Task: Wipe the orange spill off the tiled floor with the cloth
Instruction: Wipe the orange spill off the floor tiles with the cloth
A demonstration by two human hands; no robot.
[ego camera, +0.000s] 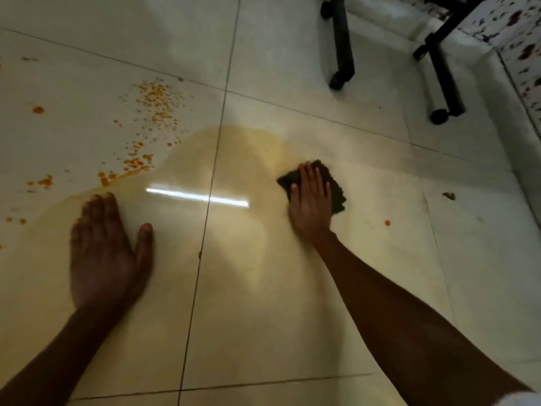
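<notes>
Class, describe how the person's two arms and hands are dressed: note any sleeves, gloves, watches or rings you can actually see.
Both forearms are bare from wrist to the frame edge. The left hand and right hand wear no gloves, and no watch, bracelet or ring shows. A bit of white fabric at the lower right corner may be a sleeve on the right arm.

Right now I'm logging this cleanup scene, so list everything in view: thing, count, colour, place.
cloth: one, dark green, under the right hand, right of the film
orange spill: many droplets, orange, upper left tiles
wet film: one, yellowish, centre tiles
stray drop: one, orange, right of the cloth
dark scrap: one, far right
chair legs: two visible with castors, black, top right
tiled floor: cream
left hand: flat on the floor, fingers straight
right hand: pressing flat on the cloth
</notes>
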